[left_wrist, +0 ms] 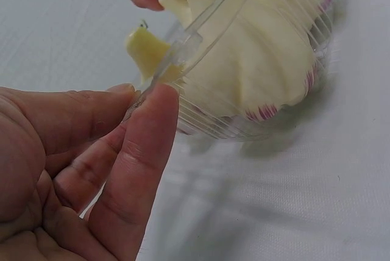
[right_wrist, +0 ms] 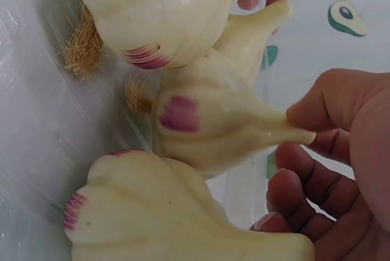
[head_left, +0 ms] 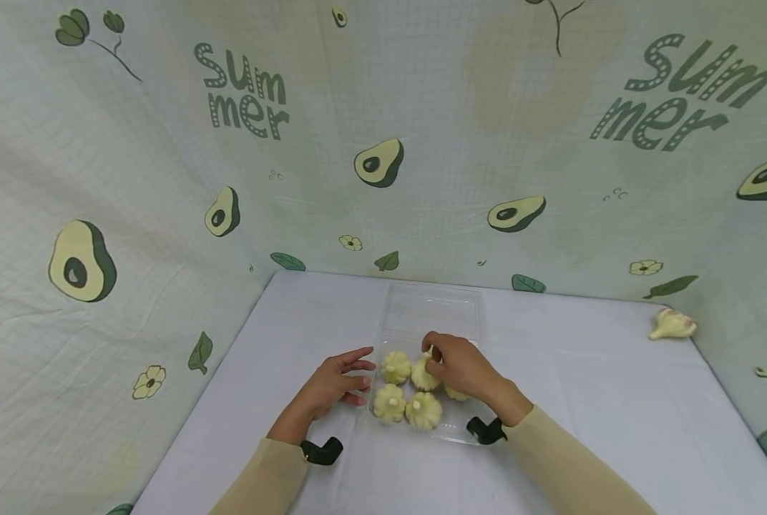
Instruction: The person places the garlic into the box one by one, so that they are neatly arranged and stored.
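A clear plastic box (head_left: 453, 430) lies on the table with several white garlic bulbs (head_left: 389, 403) inside it. At its left edge my left hand (head_left: 338, 384) pinches the rim (left_wrist: 194, 36) between thumb and fingers, as the left wrist view shows. My right hand (head_left: 466, 366) reaches over the box and pinches the stem of a garlic bulb (right_wrist: 210, 117) in the back row. This bulb has a purple patch and a tuft of roots, and other bulbs press against it. Another bulb (head_left: 456, 393) is partly hidden under the right hand.
The box's clear lid (head_left: 431, 309) lies folded back toward the rear wall. One more garlic bulb (head_left: 673, 324) sits at the table's far right corner. A white cloth covers the table (head_left: 589, 400). Printed fabric (head_left: 448, 172) with avocados hangs behind and at the sides.
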A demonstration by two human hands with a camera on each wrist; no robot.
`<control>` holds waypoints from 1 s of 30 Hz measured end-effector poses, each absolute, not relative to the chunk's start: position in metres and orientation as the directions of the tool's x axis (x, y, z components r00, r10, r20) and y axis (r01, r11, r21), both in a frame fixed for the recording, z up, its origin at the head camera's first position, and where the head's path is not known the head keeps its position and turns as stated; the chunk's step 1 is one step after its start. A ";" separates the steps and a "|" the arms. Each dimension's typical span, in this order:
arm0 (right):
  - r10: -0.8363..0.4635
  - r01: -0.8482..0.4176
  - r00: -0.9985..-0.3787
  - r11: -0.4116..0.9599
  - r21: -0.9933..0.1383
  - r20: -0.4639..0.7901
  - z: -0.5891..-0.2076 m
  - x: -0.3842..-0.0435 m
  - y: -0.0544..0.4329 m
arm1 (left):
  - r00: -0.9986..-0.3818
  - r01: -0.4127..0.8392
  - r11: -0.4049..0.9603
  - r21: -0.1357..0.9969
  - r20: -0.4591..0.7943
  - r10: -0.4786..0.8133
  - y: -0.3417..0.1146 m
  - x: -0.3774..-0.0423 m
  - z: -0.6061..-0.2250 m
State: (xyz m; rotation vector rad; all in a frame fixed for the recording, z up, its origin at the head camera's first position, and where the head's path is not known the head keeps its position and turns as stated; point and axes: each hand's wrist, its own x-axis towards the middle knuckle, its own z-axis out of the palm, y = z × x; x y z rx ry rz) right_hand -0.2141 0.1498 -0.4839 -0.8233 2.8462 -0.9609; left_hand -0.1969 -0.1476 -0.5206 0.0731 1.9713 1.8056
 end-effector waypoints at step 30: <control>-0.499 -0.493 -0.857 0.714 -0.498 0.133 -0.480 -0.208 0.158 | -0.894 -0.264 0.153 0.952 -0.301 0.331 -0.146 -0.196 -0.519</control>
